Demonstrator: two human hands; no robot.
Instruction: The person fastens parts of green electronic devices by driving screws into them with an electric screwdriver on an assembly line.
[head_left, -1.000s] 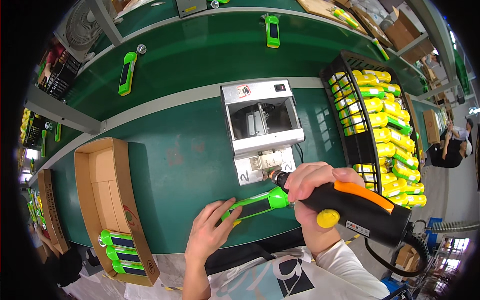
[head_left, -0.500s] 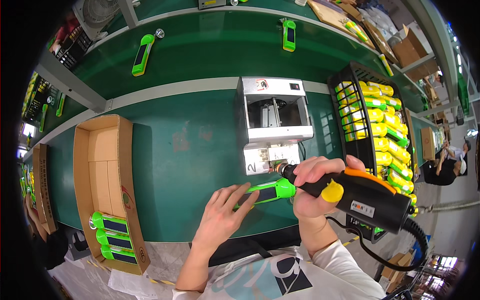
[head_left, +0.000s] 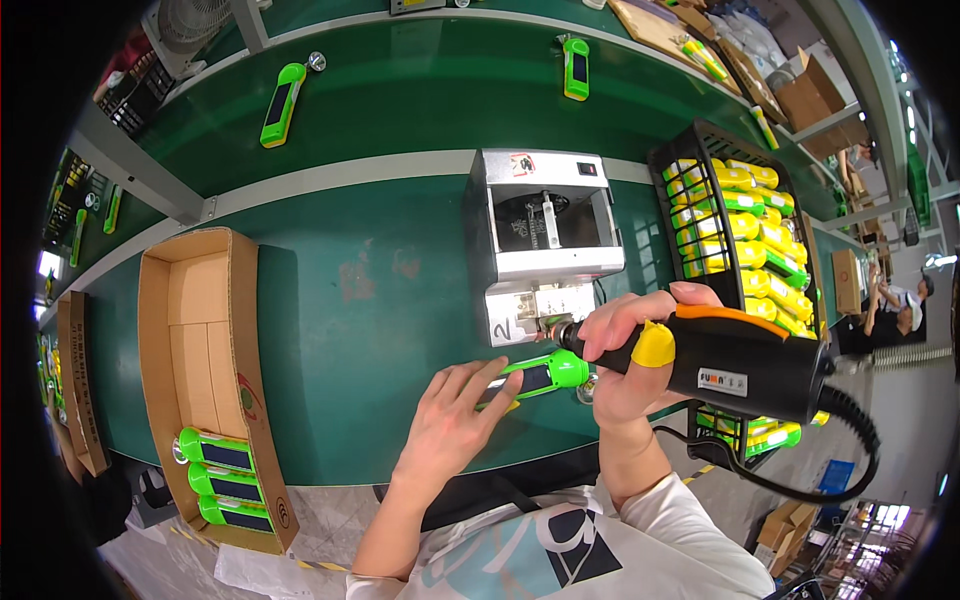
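A green flashlight [head_left: 568,368] with a dark solar panel lies on the green table, its lamp end toward the right. My left hand [head_left: 450,415] grips its body, fingers on the far side and thumb on the near side. In my right hand [head_left: 622,390] is a black electric screwdriver [head_left: 770,375] with an orange lever and a yellow patch. The screwdriver's tip is at the front outlet of a silver screw feeder [head_left: 550,264], just beyond the flashlight. Whether a screw sits on the tip is too small to tell.
At left stands an open cardboard box [head_left: 155,370] with three flashlights at its near end. A black crate [head_left: 722,225] of yellow-green flashlights stands at right. Two flashlights lie on the green surface beyond. A cable [head_left: 760,490] loops below the screwdriver. Other people sit at both sides.
The whole view has shifted slightly. The screwdriver's body has tilted a little, with its tip still at the feeder's outlet. My left hand keeps its grip on the flashlight.
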